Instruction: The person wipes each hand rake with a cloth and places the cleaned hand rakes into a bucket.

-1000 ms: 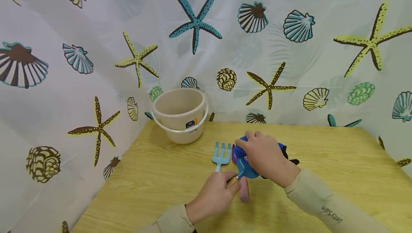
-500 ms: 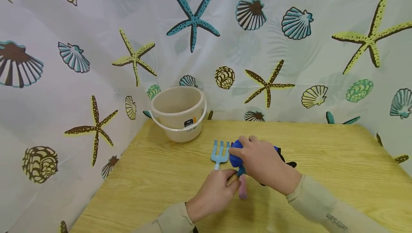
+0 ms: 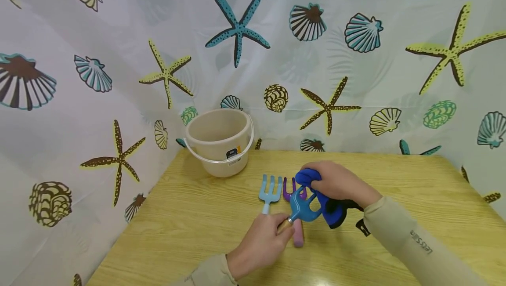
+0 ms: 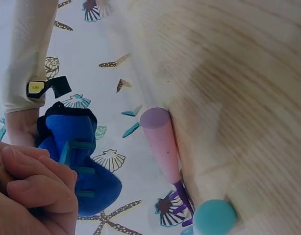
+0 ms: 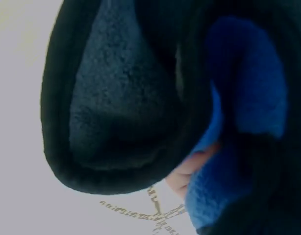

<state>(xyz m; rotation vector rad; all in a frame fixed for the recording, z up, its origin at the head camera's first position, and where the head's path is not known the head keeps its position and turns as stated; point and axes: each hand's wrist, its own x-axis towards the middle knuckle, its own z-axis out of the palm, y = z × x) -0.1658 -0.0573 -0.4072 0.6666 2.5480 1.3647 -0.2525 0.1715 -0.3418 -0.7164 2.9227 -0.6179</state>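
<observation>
My left hand (image 3: 261, 242) grips the wooden handle of a blue hand fork (image 3: 302, 208), its head raised and tilted toward the right. Between the fingers of my right hand (image 3: 341, 182) is a bunched blue fleecy cloth (image 3: 325, 202) with black edging. The cloth lies against the fork's right-hand tines, and its dark inner side fills much of the right wrist view. Below the held fork lies a purple hand fork with a pink handle (image 3: 298, 233). Left of that lies a light-blue hand fork (image 3: 270, 194), its handle partly hidden by my left hand.
A beige bucket (image 3: 221, 156) with a clear handle stands at the back left of the wooden table (image 3: 189, 215). A curtain (image 3: 197, 79) printed with starfish and shells encloses the back and sides. A black tab (image 3: 362, 227) hangs by my right wrist.
My right hand has turned and shifted right with the cloth, which covered the fork's tines and now lies at their right side. The tines show again. My left hand keeps its grip.
</observation>
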